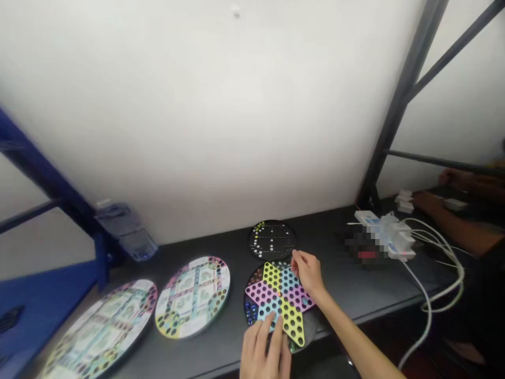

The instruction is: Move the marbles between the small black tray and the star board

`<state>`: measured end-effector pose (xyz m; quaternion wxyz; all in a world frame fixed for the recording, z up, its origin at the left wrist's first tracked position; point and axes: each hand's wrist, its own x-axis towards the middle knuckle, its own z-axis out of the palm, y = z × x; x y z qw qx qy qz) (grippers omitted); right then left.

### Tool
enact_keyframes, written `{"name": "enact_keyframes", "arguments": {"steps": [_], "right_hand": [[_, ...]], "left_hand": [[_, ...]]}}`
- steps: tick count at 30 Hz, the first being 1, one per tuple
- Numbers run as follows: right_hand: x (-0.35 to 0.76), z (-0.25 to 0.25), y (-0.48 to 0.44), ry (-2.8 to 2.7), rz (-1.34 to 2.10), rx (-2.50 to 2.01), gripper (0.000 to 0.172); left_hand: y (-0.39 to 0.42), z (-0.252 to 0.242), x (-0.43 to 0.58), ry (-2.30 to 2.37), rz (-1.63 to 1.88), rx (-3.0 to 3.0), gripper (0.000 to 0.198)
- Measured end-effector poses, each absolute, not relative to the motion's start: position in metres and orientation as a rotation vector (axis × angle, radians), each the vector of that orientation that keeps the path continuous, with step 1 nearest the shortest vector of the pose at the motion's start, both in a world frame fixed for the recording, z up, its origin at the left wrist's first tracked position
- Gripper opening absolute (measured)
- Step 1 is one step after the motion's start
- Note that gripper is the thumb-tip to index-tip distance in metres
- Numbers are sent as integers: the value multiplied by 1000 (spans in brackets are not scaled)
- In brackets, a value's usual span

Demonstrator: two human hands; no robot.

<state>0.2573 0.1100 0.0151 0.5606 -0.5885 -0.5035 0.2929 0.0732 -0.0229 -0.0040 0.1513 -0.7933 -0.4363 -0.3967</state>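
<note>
As the left hand [260,350] lies spread and the right hand [307,273] curls, both are steadying a star-shaped game board [262,293].

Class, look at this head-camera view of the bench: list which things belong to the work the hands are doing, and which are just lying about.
In use: left hand; right hand; star-patterned round board.

Lying about: black round board; printed round board; second printed round board; white power strip; white cables.
</note>
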Motion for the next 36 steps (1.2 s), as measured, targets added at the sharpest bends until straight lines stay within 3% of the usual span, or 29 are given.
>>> {"name": "enact_keyframes", "arguments": {"steps": [10,13,19,23,28,36], "right_hand": [[264,20,110,-1097,735,-1318,48],[274,35,91,-1294,606,-1318,32],[294,49,36,-1859,683,-1304,7],[293,45,27,-1929,671,-1341,9],[297,36,30,-1799,617,-1358,4],[330,11,34,-1406,521,-1409,21]], "left_hand": [[1,-6,56,-1379,-969,-2610,37],[0,-8,44,-1346,-944,-2642,42],[11,9,44,-1510,-1193,-2523,30],[45,33,74,-1508,-1298,-2749,30],[96,48,125,-1418,-1373,-3104,48],[119,35,149,-1331,-1159,-3199,56]]}}
